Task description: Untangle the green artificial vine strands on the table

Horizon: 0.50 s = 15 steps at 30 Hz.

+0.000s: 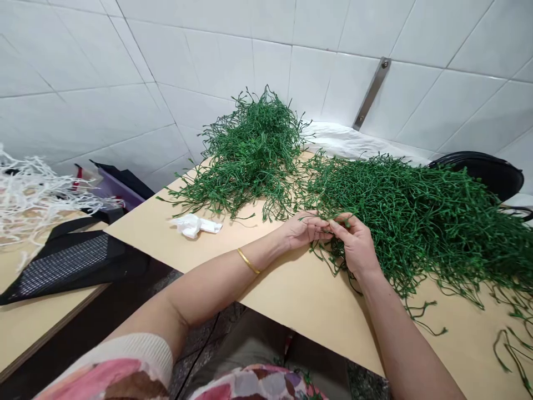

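Observation:
Both hands meet over the tan tabletop (pixel 275 289), at the near edge of a wide heap of green artificial stems (pixel 387 200). My left hand (pixel 306 229) is palm up, fingers curled in, with a thin green stem between them. Thumb and forefinger of my right hand (pixel 356 241) pinch at the same spot, touching the left fingertips, on a green stem with small branched tips. How the stems join there is too small to make out. Beyond my hands rises a second, taller pile of green stems (pixel 258 139).
A crumpled white tissue (pixel 191 225) lies left of my forearm. On a separate surface at far left are white branching strands (pixel 33 194) and a black mesh bag (pixel 75 258). A black rounded case (pixel 478 166) stands behind the heap, near white plastic sheeting (pixel 341 139) along the tiled wall.

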Each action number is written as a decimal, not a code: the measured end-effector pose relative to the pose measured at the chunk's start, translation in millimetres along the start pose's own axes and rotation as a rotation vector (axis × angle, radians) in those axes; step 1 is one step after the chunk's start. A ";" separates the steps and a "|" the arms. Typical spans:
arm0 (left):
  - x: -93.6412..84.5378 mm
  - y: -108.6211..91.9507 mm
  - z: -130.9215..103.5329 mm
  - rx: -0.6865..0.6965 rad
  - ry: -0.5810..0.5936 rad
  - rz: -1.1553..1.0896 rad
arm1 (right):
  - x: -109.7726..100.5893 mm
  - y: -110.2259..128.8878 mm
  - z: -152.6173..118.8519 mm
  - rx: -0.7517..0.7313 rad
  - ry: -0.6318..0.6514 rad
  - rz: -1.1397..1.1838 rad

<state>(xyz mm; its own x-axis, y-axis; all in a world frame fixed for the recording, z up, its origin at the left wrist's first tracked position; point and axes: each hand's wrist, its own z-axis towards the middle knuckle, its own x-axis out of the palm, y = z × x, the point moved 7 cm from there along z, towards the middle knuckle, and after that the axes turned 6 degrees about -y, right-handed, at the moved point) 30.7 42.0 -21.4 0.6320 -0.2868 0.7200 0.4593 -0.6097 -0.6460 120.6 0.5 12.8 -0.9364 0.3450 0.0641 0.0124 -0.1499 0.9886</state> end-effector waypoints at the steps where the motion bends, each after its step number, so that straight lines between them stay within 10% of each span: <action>1: 2.3 -0.5 -1.4 -0.011 0.009 0.012 | -1.1 -0.7 0.2 0.003 -0.021 0.012; 15: 3.1 4.4 1.0 -0.047 0.006 0.001 | -7.9 14.4 -3.8 -0.236 -0.150 -0.158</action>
<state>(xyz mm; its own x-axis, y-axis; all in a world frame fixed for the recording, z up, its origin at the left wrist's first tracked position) 35.3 39.2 -22.4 0.6289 -0.2914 0.7208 0.4288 -0.6433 -0.6342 126.9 -7.9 26.0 -0.8578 0.5115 -0.0514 -0.2275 -0.2881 0.9302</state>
